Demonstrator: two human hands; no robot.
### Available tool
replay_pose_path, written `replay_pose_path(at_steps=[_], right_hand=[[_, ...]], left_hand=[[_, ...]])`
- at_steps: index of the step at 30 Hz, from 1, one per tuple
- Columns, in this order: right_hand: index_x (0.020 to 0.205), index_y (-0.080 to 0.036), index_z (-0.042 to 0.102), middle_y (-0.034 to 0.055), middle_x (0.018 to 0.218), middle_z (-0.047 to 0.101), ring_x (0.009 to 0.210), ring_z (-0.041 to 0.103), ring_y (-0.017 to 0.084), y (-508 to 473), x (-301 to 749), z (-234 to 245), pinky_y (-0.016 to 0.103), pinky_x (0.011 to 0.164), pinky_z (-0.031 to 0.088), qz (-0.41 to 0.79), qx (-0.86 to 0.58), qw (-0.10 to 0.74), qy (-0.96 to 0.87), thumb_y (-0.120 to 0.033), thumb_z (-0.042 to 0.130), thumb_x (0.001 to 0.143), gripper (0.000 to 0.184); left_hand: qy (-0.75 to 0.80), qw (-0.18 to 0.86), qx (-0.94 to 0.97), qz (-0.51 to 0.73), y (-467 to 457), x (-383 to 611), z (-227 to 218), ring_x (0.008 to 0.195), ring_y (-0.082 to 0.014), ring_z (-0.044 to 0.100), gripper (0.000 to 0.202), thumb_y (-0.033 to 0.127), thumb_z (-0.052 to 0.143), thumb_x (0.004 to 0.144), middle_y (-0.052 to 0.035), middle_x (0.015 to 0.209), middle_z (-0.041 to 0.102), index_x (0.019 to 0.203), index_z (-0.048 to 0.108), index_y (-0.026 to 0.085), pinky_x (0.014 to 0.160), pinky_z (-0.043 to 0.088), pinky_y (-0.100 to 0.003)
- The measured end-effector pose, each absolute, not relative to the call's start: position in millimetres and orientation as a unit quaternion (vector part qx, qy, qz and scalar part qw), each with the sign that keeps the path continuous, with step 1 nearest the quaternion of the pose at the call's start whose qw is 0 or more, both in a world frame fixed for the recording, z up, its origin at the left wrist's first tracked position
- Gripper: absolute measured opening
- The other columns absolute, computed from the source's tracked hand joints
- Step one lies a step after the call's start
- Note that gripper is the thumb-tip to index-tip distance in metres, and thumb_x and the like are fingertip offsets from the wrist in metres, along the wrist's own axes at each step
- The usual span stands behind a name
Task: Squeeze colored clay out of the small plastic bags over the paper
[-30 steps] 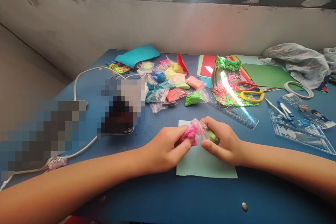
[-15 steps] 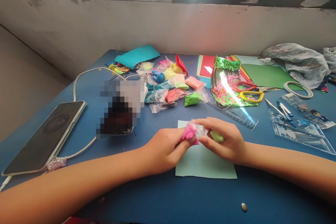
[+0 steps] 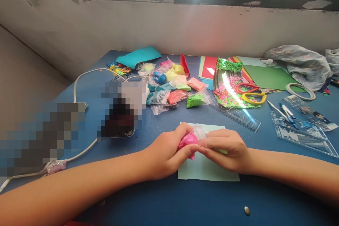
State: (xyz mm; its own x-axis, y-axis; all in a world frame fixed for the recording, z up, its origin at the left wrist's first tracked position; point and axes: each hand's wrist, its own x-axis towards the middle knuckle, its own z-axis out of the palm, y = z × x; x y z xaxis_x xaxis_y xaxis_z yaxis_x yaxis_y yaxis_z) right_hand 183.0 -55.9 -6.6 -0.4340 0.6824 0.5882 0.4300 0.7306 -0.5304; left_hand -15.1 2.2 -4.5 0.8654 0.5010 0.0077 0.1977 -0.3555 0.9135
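Note:
Between both hands is a small clear plastic bag of pink clay (image 3: 188, 140). My left hand (image 3: 165, 152) is closed round its pink end, thumb in front and fingers behind. With its fingertips my right hand (image 3: 229, 148) pinches the clear, whitish end of the bag. A pale green lump (image 3: 223, 151) shows only in part beneath my right hand; I cannot tell whether that hand holds it. Below both hands a pale green sheet of paper (image 3: 209, 171) lies flat on the blue table (image 3: 148, 201).
Several bags of coloured clay (image 3: 177, 96) lie in a heap beyond my hands. Behind and to the right are scissors (image 3: 251, 93), a clear ruler (image 3: 242, 118), set squares (image 3: 302, 134) and a roll of tape (image 3: 301, 91). A white cable (image 3: 82, 152) runs at left.
My left fingers have shifted up round the pink clay, and my right fingers have closed in on the bag's clear end. The pale green lump is now more covered.

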Motion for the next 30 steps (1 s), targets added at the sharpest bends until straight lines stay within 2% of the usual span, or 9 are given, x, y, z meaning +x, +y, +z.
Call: replay_pose_path(at_steps=[4, 7, 9, 12, 17, 21, 25, 28, 30], right_hand=[[0.093, -0.016, 0.068, -0.0004, 0.062, 0.064, 0.05, 0.051, 0.007, -54.1, 181.9, -9.1, 0.017, 0.05, 0.044, 0.164, -0.381, 0.42, -0.807, -0.019, 0.053, 0.094, 0.015], [0.104, -0.014, 0.065, -0.0051, 0.057, 0.057, 0.045, 0.044, 0.005, -54.3, 180.4, -10.5, 0.016, 0.045, 0.041, 0.126, -0.443, 0.451, -0.764, -0.025, 0.058, 0.091, 0.018], [0.106, -0.013, 0.065, -0.0051, 0.057, 0.056, 0.046, 0.045, 0.006, -54.8, 180.0, -10.8, 0.016, 0.046, 0.042, 0.121, -0.438, 0.456, -0.765, -0.027, 0.058, 0.092, 0.021], [0.101, -0.013, 0.066, -0.0014, 0.063, 0.061, 0.052, 0.049, 0.007, -54.5, 180.6, -10.6, 0.018, 0.052, 0.045, 0.147, -0.416, 0.432, -0.787, -0.026, 0.056, 0.093, 0.018], [0.084, -0.013, 0.07, -0.0005, 0.059, 0.062, 0.051, 0.049, 0.007, -54.3, 182.2, -9.7, 0.017, 0.049, 0.042, 0.149, -0.382, 0.431, -0.804, -0.019, 0.055, 0.093, 0.019], [0.084, -0.014, 0.073, 0.0004, 0.062, 0.069, 0.05, 0.056, 0.007, -59.1, 178.1, -6.5, 0.016, 0.049, 0.046, 0.2, -0.41, 0.453, -0.766, -0.017, 0.057, 0.091, 0.018], [0.086, -0.018, 0.076, 0.0015, 0.076, 0.076, 0.064, 0.069, 0.012, -64.6, 172.3, -4.1, 0.018, 0.061, 0.054, 0.283, -0.47, 0.465, -0.694, -0.019, 0.062, 0.087, 0.014], [0.089, -0.017, 0.077, 0.0036, 0.08, 0.077, 0.069, 0.071, 0.015, -65.2, 172.7, -5.7, 0.02, 0.065, 0.056, 0.334, -0.459, 0.454, -0.687, -0.021, 0.062, 0.087, 0.016], [0.089, -0.016, 0.077, 0.0043, 0.078, 0.076, 0.069, 0.071, 0.015, -63.9, 175.2, -8.3, 0.02, 0.064, 0.056, 0.367, -0.437, 0.435, -0.697, -0.024, 0.061, 0.088, 0.018]], left_hand=[[0.245, 0.524, 0.796, 0.179, 3.0, -12.3, -3.9, 0.059, -0.0117, 0.05, 0.022, 0.042, 0.04, 0.096, 0.0032, 0.072, 0.058, 0.099, 0.045, 0.021, 0.059, 0.04, -0.024], [0.274, 0.533, 0.778, 0.187, 3.8, -10.3, -3.8, 0.059, -0.0116, 0.047, 0.031, 0.047, 0.034, 0.097, 0.0039, 0.068, 0.053, 0.089, 0.046, 0.021, 0.061, 0.039, -0.024], [0.271, 0.536, 0.78, 0.174, 4.3, -9.7, -4.2, 0.058, -0.0116, 0.046, 0.035, 0.05, 0.033, 0.097, 0.0039, 0.066, 0.051, 0.083, 0.045, 0.021, 0.059, 0.037, -0.024], [0.265, 0.531, 0.791, 0.148, 4.5, -9.8, -4.7, 0.057, -0.0119, 0.044, 0.034, 0.049, 0.032, 0.098, 0.0041, 0.066, 0.05, 0.084, 0.044, 0.021, 0.057, 0.035, -0.024], [0.262, 0.502, 0.815, 0.121, 2.6, -10.2, -1.9, 0.064, -0.0137, 0.05, 0.031, 0.045, 0.03, 0.098, 0.0012, 0.073, 0.057, 0.082, 0.044, 0.021, 0.063, 0.038, -0.026], [0.266, 0.493, 0.819, 0.126, 0.9, -11.1, -1.2, 0.067, -0.0143, 0.053, 0.029, 0.043, 0.03, 0.098, 0.0004, 0.077, 0.06, 0.087, 0.045, 0.021, 0.065, 0.04, -0.026], [0.262, 0.487, 0.822, 0.136, 0.2, -12.3, -5.6, 0.067, -0.0152, 0.059, 0.025, 0.043, 0.033, 0.096, 0.002, 0.074, 0.063, 0.102, 0.044, 0.022, 0.065, 0.042, -0.026], [0.246, 0.467, 0.839, 0.134, -1.1, -13.9, -9.3, 0.069, -0.0174, 0.063, 0.03, 0.044, 0.033, 0.095, 0.001, 0.076, 0.065, 0.114, 0.039, 0.021, 0.066, 0.044, -0.027], [0.234, 0.457, 0.848, 0.13, -2.0, -15.2, -10.4, 0.069, -0.0176, 0.063, 0.03, 0.043, 0.031, 0.095, 0.0002, 0.076, 0.066, 0.113, 0.04, 0.021, 0.065, 0.044, -0.027]])
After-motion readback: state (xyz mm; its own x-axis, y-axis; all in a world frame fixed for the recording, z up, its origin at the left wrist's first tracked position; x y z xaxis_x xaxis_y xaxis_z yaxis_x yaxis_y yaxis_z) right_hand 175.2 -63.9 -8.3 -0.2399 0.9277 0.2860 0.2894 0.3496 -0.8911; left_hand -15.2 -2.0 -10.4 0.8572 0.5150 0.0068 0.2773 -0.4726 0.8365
